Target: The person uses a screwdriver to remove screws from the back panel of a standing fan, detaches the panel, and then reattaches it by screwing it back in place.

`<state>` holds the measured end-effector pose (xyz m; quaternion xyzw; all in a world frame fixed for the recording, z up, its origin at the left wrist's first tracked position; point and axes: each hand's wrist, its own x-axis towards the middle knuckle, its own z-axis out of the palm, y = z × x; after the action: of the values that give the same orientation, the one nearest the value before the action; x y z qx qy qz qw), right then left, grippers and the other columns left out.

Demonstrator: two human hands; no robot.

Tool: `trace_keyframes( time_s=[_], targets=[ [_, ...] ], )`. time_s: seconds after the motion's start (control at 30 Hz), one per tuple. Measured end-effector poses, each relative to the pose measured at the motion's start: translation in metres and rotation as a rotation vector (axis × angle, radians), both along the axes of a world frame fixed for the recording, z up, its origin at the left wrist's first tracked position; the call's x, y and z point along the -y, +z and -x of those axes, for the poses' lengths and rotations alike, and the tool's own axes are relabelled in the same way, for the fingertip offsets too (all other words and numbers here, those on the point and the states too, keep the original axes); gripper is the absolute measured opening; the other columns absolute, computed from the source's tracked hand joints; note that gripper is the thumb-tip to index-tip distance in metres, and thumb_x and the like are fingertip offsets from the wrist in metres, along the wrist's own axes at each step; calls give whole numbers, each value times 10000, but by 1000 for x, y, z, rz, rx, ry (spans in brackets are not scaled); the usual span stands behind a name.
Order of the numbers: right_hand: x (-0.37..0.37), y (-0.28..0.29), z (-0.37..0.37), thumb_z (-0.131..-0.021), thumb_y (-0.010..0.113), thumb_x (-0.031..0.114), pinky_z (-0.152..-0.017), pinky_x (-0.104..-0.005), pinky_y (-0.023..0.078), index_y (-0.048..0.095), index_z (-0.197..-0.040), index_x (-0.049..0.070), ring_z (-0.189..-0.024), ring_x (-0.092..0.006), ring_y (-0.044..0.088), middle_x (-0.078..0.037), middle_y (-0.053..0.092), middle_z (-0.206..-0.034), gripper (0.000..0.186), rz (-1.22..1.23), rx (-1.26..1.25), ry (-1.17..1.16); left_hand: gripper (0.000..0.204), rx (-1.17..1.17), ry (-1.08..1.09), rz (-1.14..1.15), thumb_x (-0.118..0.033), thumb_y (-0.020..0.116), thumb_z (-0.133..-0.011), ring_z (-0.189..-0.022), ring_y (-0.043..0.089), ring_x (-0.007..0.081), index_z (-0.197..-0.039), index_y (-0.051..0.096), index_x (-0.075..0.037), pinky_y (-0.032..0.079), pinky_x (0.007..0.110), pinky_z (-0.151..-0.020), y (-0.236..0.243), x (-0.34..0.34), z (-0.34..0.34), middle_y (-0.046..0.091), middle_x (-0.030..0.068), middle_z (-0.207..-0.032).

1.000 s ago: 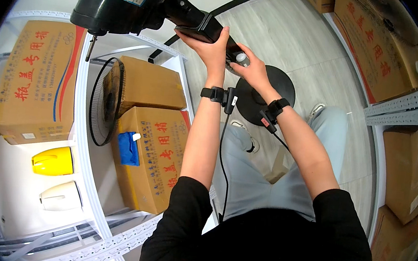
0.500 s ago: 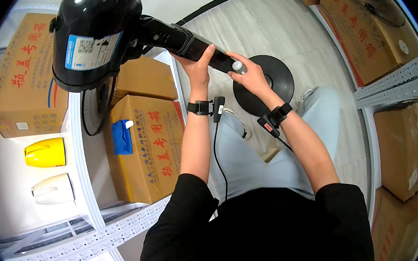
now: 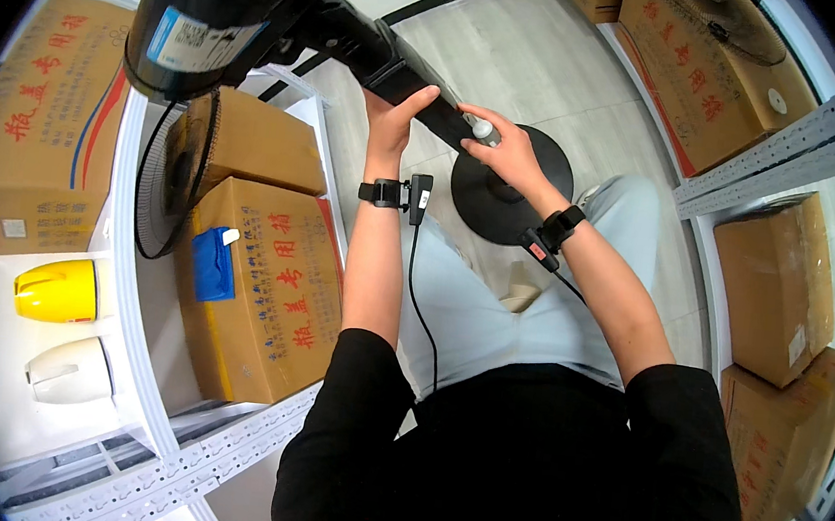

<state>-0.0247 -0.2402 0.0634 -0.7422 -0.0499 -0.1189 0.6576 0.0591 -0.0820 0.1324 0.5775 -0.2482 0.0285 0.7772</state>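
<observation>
A black pedestal fan stands in front of me, its motor housing (image 3: 215,15) at the upper left and partly cut off by the picture's edge. Its wire cage (image 3: 173,172) shows below the housing. My left hand (image 3: 393,123) wraps around the black pole (image 3: 433,101) under the fan head. Farther down that pole, my right hand (image 3: 510,157) has its thumb and fingers closed about a grey knob (image 3: 483,129). Below my right hand is the fan's round black base (image 3: 528,206) on the floor. Both wrists wear black straps with cabled small devices.
On the left, white shelving (image 3: 152,356) holds a cardboard box (image 3: 44,124), a yellow kettle-like item (image 3: 58,289) and a white one (image 3: 70,370). Another box (image 3: 264,286) bears a blue pouch (image 3: 214,264). More boxes (image 3: 777,285) fill the right shelves, with a fan grille (image 3: 722,24) on top.
The fan head has moved up toward the far edge, and its top is now out of the picture. My view has shifted slightly. Both hands keep their hold.
</observation>
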Motion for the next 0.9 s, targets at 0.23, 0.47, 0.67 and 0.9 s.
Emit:
trace_keyframes(
  time_s=[0.23, 0.47, 0.67, 0.9],
  targets=[
    [56, -11, -16, -766, 777, 221, -932, -316, 448, 650, -1169, 147, -1064, -195, 604, -59, 640, -1141, 429, 25, 37, -73, 950, 149, -103, -189, -61, 835, -647, -984, 520, 148, -1385, 236, -59, 495, 289, -813, -13, 57, -24, 462, 53, -1136],
    [88, -17, -45, -756, 793, 286, -717, -271, 477, 548, -1326, 197, -922, -127, 581, -26, 597, -1230, 627, -76, -72, 53, 911, 58, -192, -243, -80, 851, -643, -1003, 545, 151, -1349, 276, -78, 511, 294, -817, -16, 76, -55, 487, 56, -1140],
    [85, -8, -77, -743, 801, 294, -579, -216, 429, 420, -1437, 162, -903, -85, 545, 4, 527, -1329, 803, -256, -182, 354, 504, 24, -237, -166, 38, 727, -701, -1028, 632, 207, -1178, 575, -24, 485, 341, -925, 0, 64, -53, 652, 80, -1071],
    [48, -7, -112, -720, 813, 258, -920, -292, 433, 308, -1492, 139, -1119, -138, 502, -38, 468, -1405, 930, -54, 62, 366, 508, -127, -336, -111, 54, 718, -676, -952, 668, 249, -1168, 596, 16, 521, 359, -898, 2, 22, -76, 670, 123, -1078]
  ],
)
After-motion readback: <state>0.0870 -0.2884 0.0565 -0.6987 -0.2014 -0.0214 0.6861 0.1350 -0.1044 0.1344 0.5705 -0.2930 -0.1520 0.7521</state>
